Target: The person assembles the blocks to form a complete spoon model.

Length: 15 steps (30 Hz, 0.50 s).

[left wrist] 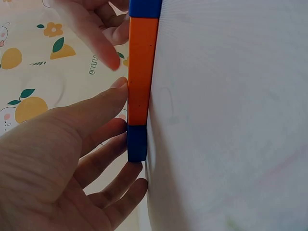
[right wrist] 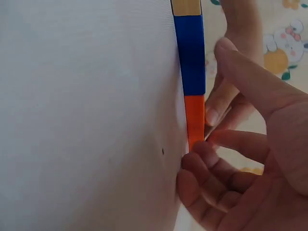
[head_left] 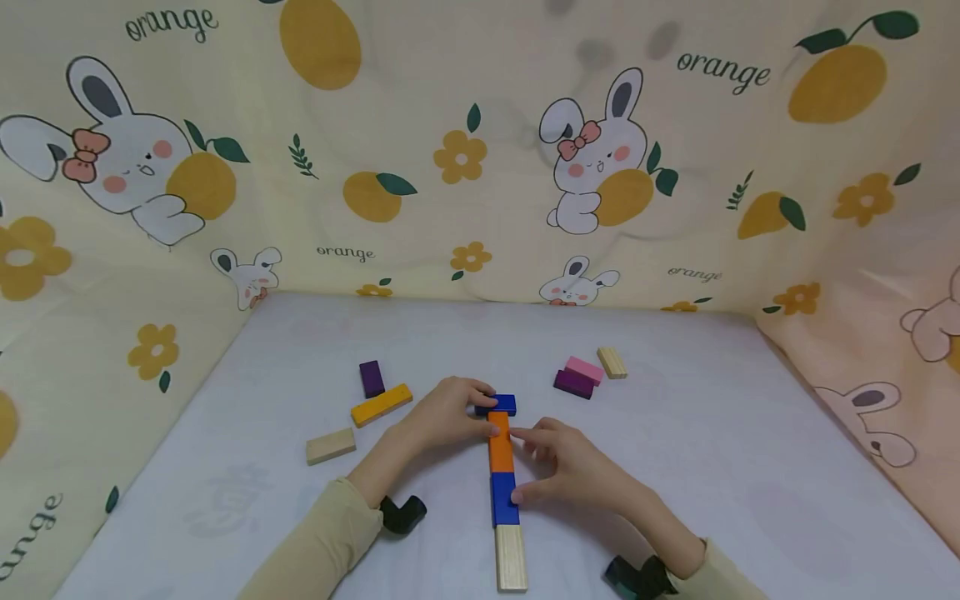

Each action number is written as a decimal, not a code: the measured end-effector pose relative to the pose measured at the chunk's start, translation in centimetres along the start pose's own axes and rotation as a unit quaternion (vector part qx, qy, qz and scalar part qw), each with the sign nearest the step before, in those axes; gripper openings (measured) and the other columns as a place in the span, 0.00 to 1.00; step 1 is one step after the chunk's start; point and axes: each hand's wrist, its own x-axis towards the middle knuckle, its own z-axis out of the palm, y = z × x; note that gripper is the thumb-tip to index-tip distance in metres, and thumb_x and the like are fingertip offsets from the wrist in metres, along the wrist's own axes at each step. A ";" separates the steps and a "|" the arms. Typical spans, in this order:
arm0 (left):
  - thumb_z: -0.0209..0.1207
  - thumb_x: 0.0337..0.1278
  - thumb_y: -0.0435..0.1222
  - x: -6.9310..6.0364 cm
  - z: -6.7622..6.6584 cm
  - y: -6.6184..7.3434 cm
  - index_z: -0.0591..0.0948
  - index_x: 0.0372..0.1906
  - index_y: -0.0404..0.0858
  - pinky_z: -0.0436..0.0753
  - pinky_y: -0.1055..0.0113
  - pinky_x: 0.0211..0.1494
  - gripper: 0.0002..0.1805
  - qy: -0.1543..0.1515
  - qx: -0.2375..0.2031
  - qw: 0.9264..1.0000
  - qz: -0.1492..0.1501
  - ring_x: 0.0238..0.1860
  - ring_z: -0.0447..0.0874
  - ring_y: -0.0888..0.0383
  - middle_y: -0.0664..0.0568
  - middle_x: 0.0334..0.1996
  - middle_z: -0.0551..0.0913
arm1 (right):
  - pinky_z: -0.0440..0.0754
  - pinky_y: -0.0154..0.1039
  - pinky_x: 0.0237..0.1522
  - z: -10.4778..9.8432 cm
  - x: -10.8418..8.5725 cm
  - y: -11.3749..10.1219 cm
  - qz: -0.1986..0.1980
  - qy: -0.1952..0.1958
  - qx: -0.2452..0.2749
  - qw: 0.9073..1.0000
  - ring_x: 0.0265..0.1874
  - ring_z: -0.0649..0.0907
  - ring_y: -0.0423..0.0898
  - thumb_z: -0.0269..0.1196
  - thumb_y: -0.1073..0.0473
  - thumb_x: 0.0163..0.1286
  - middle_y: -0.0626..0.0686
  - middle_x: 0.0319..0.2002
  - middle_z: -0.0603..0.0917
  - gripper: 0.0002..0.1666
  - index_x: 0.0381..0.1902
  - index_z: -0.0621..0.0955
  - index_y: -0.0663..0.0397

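A row of wooden blocks runs away from me on the white cloth: a plain wood block nearest, then a blue block, an orange block and a second blue block set crosswise at the far end. My left hand holds the crosswise blue block with its fingers, its thumb touching the orange block. From the right side, my right hand rests its index fingertip by the orange block and its thumb against the nearer blue block. Its other fingers are bent, as the right wrist view shows.
Left of the row lie a purple block, a yellow block and a plain block. Back right are a dark purple block, a pink block and another plain block. A printed curtain stands behind.
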 end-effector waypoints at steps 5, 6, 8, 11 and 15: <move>0.68 0.57 0.48 0.0 0.1 0.0 0.84 0.56 0.40 0.67 0.52 0.67 0.24 0.000 0.003 1.000 0.009 0.63 0.72 0.51 0.52 0.58 0.80 | 0.74 0.38 0.33 -0.2 0.0 -1.0 0.024 -0.028 -0.032 0.999 0.35 0.74 0.45 0.75 0.35 0.50 0.46 0.37 0.75 0.48 0.67 0.76 0.47; 0.68 0.57 0.48 -0.1 0.1 -0.1 0.84 0.56 0.40 0.67 0.52 0.67 0.24 0.000 0.003 1.000 0.011 0.63 0.72 0.51 0.52 0.58 0.80 | 0.73 0.38 0.33 -0.2 0.0 -1.2 0.027 -0.030 -0.038 0.998 0.35 0.74 0.45 0.75 0.35 0.50 0.45 0.37 0.75 0.48 0.67 0.76 0.47; 0.68 0.57 0.48 -0.2 0.2 -0.2 0.84 0.56 0.40 0.67 0.51 0.67 0.24 -0.002 0.004 1.000 0.011 0.63 0.72 0.50 0.51 0.58 0.80 | 0.73 0.37 0.32 0.0 0.0 -1.4 0.029 -0.035 -0.049 0.998 0.35 0.74 0.45 0.74 0.33 0.51 0.44 0.37 0.74 0.49 0.68 0.75 0.45; 0.69 0.57 0.48 -0.3 0.2 -0.2 0.84 0.56 0.40 0.67 0.52 0.67 0.24 -0.001 0.005 1.000 0.006 0.63 0.72 0.51 0.52 0.58 0.80 | 0.72 0.36 0.30 0.3 0.1 -1.5 0.027 -0.031 -0.054 0.998 0.34 0.73 0.44 0.72 0.32 0.52 0.44 0.36 0.74 0.48 0.68 0.75 0.43; 0.68 0.58 0.47 -0.2 0.1 -0.1 0.85 0.56 0.40 0.67 0.53 0.67 0.23 0.003 0.007 1.000 0.013 0.63 0.72 0.51 0.52 0.58 0.79 | 0.73 0.36 0.31 0.4 0.2 -1.3 0.032 -0.019 -0.039 0.999 0.34 0.73 0.44 0.72 0.33 0.53 0.45 0.36 0.74 0.46 0.67 0.76 0.43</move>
